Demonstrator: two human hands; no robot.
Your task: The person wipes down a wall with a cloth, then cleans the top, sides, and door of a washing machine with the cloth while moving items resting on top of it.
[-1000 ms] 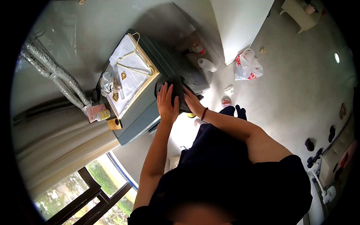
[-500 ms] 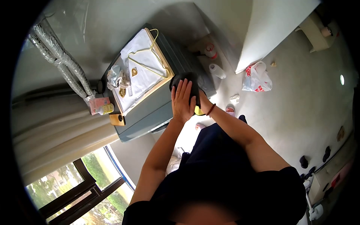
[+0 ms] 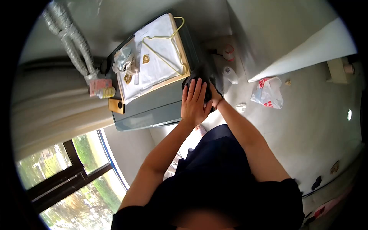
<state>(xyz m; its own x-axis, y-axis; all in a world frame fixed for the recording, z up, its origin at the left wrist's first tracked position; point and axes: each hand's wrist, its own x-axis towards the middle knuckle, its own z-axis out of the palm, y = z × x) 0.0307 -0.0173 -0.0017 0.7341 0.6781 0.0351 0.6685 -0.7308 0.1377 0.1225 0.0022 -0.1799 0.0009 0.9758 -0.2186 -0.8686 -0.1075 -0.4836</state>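
Black object (image 3: 208, 91) against left fingers (image 3: 197, 89), slightly apart, right hand (image 3: 216, 97) alongside, its grip unclear

Two hands (image 3: 194, 102), one hanger (image 3: 165, 60)

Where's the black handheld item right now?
In the head view, the black handheld item is just above centre, between the left hand and right hand, below and right of the yellow triangular hanger.

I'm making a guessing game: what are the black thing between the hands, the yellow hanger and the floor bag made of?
Black thing: unclear; too dark and blurred.
Yellow hanger: perhaps smooth plastic or coated wire; it's slim, evenly coloured.
Bag: probably thin, glossy plastic, judging by its crinkles.
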